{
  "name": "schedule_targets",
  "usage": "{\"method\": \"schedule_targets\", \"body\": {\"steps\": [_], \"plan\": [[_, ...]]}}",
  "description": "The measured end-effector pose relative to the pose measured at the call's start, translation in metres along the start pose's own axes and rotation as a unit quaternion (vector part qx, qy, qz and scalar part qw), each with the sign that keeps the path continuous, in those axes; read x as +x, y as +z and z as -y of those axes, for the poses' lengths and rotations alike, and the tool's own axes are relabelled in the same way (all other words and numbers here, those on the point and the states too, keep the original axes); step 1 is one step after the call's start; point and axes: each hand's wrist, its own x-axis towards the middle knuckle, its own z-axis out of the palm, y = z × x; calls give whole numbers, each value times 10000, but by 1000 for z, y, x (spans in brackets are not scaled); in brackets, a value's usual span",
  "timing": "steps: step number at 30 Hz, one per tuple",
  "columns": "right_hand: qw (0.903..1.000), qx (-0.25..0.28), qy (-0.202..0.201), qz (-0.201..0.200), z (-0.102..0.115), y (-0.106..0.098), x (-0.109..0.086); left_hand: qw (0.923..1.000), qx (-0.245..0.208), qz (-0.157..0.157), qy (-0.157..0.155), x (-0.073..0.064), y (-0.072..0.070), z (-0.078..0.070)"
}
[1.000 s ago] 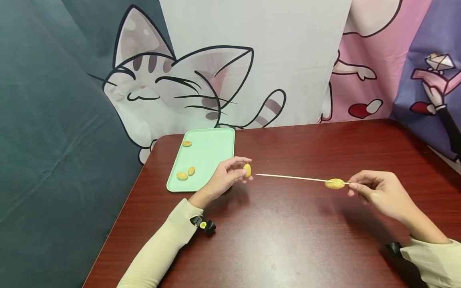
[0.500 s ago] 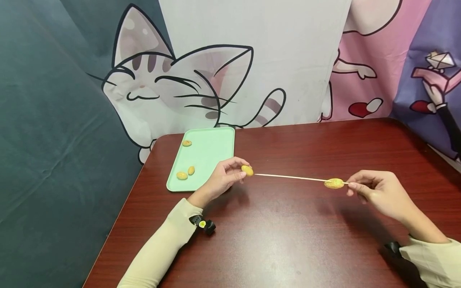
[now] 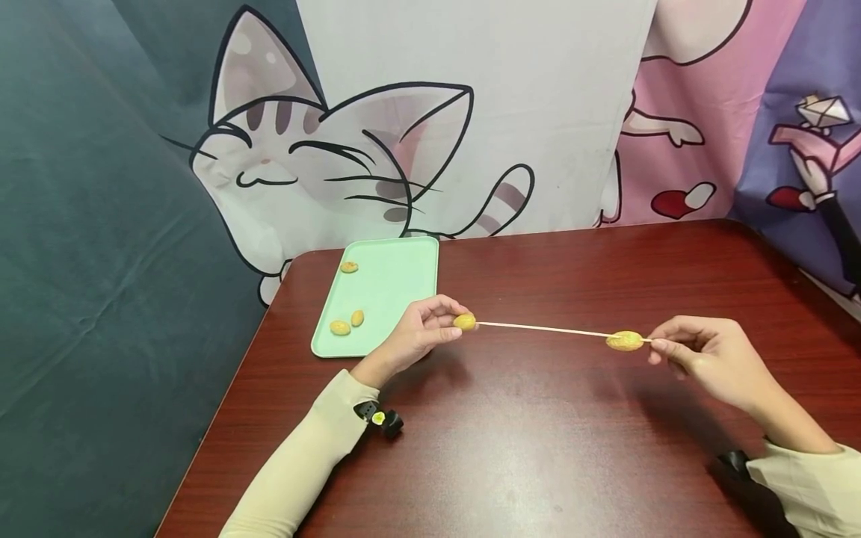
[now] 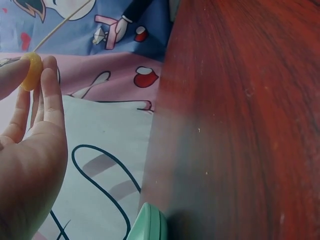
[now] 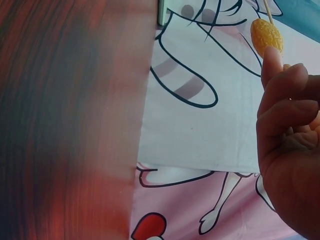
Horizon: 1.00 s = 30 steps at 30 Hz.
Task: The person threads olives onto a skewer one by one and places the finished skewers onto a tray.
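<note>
My left hand (image 3: 420, 329) pinches a small yellow oval fruit (image 3: 464, 322) between thumb and fingers, above the table. In the left wrist view the same fruit (image 4: 33, 71) meets the far end of a thin wooden skewer (image 4: 57, 27); whether the tip is inside it I cannot tell. My right hand (image 3: 713, 359) pinches the other end of the skewer (image 3: 538, 327), which runs nearly level between the hands. A wrinkled yellow fruit (image 3: 625, 341) is threaded on it just left of my right fingertips. The right wrist view shows this fruit (image 5: 266, 38) beyond the right hand (image 5: 292, 135).
A pale green tray (image 3: 397, 276) lies at the table's back left, behind the left hand. On it are three more fruits: one alone (image 3: 349, 267) and a pair, a left fruit (image 3: 340, 328) and a right fruit (image 3: 358, 318). A printed cat curtain (image 3: 572, 112) hangs behind the reddish-brown table (image 3: 538, 448).
The fruit in my left hand has turned from upright to lying lengthwise, and its right end now meets the skewer tip. A gap stood between them before. The right hand has hardly moved.
</note>
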Motion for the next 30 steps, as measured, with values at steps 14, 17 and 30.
{"method": "schedule_targets", "body": {"steps": [14, 17, 30], "plan": [[10000, -12, -16, -20, 0, -2, 1, 9991, 404, -109, -85, 2, -1, 0], [10000, -25, -7, -19, 0, -2, 0, 9986, 511, -135, -56, 2, -1, 1], [9996, -188, -117, -189, -1, -2, -1, 9899, 1233, -616, 337, 2, 5, 0]]}}
